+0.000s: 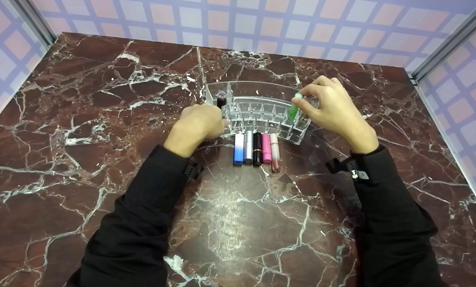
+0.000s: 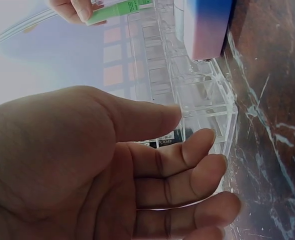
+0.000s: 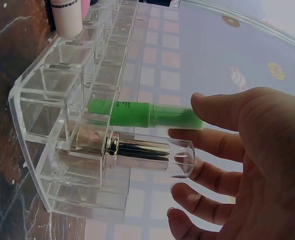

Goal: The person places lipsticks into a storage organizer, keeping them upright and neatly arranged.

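Note:
A clear stepped cosmetics organizer (image 1: 257, 88) with small compartments stands mid-table. My right hand (image 1: 333, 105) pinches a green lip balm tube (image 3: 130, 115) between thumb and index finger near its pale green top; the tube's lower end is inside a compartment at the right. Beside it stands a clear-capped lipstick (image 3: 142, 152) with a gold collar. My left hand (image 1: 202, 121) is at the organizer's left end, thumb and fingers apart and loosely bent in the left wrist view (image 2: 137, 165), fingertips overlapping the end compartments. Close behind those fingers is a black lipstick (image 1: 221, 102), partly hidden.
A row of several tubes sits at the organizer's front edge: a blue-and-white one (image 1: 238, 149), a silver one (image 1: 248, 147), a black one (image 1: 257, 149), a pink one (image 1: 266, 147) and a pale one with a reddish end (image 1: 275, 153). Checkered panels (image 1: 245, 24) border the marbled table (image 1: 102, 159).

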`<act>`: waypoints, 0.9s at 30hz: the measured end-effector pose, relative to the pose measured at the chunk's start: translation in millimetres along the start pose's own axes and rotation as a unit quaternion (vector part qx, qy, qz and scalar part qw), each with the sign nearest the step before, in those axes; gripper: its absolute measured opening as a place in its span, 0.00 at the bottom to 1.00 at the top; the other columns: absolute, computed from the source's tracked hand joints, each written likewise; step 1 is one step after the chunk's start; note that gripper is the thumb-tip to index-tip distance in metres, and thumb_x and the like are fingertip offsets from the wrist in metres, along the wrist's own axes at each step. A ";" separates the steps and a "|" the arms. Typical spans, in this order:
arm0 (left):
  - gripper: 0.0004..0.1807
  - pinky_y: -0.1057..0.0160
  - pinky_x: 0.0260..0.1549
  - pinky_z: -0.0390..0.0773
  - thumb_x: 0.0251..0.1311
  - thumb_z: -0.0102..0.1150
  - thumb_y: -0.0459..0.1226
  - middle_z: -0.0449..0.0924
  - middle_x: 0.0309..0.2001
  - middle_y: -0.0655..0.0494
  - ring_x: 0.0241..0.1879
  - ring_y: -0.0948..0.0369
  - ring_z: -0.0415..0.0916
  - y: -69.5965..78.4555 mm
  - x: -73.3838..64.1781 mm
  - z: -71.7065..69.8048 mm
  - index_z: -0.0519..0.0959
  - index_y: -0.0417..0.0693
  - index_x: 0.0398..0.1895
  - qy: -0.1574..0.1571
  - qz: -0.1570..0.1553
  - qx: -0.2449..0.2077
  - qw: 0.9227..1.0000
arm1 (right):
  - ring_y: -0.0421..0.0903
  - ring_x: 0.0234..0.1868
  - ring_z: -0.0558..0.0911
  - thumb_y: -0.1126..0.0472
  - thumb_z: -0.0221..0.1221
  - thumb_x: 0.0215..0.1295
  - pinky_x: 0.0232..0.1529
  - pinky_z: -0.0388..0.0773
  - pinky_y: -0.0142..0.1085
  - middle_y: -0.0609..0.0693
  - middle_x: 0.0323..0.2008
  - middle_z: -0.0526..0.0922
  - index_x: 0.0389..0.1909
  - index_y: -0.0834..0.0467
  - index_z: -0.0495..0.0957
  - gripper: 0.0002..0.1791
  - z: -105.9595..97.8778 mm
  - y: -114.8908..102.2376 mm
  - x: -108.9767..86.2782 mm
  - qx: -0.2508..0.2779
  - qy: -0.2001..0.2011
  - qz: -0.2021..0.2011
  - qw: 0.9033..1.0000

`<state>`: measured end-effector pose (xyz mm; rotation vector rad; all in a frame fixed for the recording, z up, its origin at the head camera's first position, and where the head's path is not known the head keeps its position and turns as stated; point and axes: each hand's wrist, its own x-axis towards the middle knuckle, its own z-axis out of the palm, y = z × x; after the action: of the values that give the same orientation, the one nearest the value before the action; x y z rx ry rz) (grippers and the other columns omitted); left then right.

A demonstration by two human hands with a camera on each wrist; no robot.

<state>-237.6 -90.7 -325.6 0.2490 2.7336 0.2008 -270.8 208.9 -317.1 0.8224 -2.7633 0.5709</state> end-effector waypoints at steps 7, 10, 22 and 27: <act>0.27 0.45 0.57 0.75 0.79 0.40 0.50 0.74 0.64 0.38 0.59 0.43 0.75 -0.2 2.4 1.4 0.77 0.38 0.60 -0.012 0.000 0.003 1.000 | 0.56 0.49 0.72 0.51 0.61 0.73 0.54 0.66 0.50 0.57 0.46 0.79 0.46 0.62 0.85 0.18 0.9 -0.2 -0.4 0.004 -0.007 0.009 1.000; 0.25 0.45 0.56 0.75 0.80 0.39 0.49 0.74 0.64 0.38 0.57 0.44 0.75 0.4 2.6 2.3 0.78 0.38 0.57 -0.016 0.000 -0.002 1.000 | 0.56 0.50 0.72 0.51 0.60 0.73 0.55 0.66 0.51 0.58 0.47 0.79 0.47 0.62 0.84 0.18 1.7 0.2 -0.7 0.006 -0.015 0.016 1.000; 0.23 0.45 0.59 0.73 0.79 0.38 0.45 0.71 0.67 0.39 0.58 0.45 0.74 1.4 3.6 1.1 0.77 0.40 0.59 -0.038 -0.004 -0.002 0.999 | 0.59 0.57 0.71 0.50 0.58 0.75 0.61 0.64 0.55 0.59 0.51 0.79 0.51 0.60 0.83 0.18 0.6 2.9 -0.8 0.004 -0.052 0.029 0.998; 0.23 0.45 0.58 0.74 0.78 0.38 0.45 0.72 0.66 0.38 0.57 0.44 0.74 0.9 2.9 1.2 0.78 0.40 0.58 -0.034 -0.004 0.001 0.999 | 0.59 0.59 0.71 0.49 0.57 0.76 0.65 0.61 0.56 0.58 0.53 0.80 0.53 0.60 0.82 0.19 -0.7 4.5 -0.3 0.002 -0.073 0.034 0.997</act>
<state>-239.6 -89.1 -327.6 0.2417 2.6678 0.1851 -273.0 212.8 -317.9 0.8026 -2.9337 0.5490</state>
